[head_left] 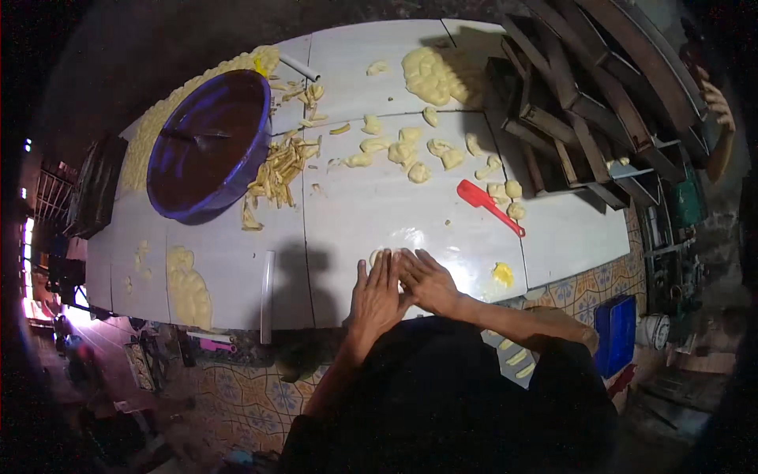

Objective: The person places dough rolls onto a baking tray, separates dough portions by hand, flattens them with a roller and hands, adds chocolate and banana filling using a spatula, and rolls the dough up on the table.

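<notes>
Dough (373, 257) is peeking out as a small pale bit beside the fingertips of the left hand (380, 296), at the near middle of the white surface (355, 197). I am holding that hand and the right hand (430, 286) flat, side by side, with straight fingers, and neither is gripping. I cannot tell how much dough is hiding under them. More lumps (448, 155) are lying farther off, and a red scraper (491, 208) is resting near some on the right. A yellow blob (502, 274) is sitting near right. Far left, a blue tub (235, 195) is standing beside yellow strips (280, 170).
</notes>
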A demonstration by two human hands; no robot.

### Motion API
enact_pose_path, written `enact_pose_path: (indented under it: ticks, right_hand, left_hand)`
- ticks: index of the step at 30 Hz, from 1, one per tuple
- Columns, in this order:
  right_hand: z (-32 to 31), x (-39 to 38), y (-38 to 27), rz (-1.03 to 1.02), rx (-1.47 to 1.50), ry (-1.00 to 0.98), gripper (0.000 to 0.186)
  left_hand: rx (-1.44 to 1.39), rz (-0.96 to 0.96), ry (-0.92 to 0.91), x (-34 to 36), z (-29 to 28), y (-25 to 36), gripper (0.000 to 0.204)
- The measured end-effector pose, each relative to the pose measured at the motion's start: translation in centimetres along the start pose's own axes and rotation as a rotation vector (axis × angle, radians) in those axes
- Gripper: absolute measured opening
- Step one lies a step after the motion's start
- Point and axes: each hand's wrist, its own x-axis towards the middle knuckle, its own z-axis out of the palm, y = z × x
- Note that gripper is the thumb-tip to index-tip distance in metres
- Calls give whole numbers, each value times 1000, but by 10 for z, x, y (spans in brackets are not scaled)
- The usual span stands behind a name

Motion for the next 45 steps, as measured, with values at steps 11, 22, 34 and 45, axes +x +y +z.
enact_pose_path:
  ticks: [11, 22, 34, 45]
  right_hand:
    - [-4, -8, 10, 43, 3, -24, 51]
    - [-48, 2, 10, 69, 312, 163, 45]
    - [-22, -20, 25, 64, 313, 226, 38]
    - [-13, 91, 88, 459, -4, 311, 30]
  left_hand:
    - [357, -768, 692, -93, 10, -124, 60]
    - [-31, -88, 297, -29, -18, -44, 31]
    - [-199, -185, 207, -45, 22, -28, 47]
    - [260, -487, 398, 165, -2, -104, 66]
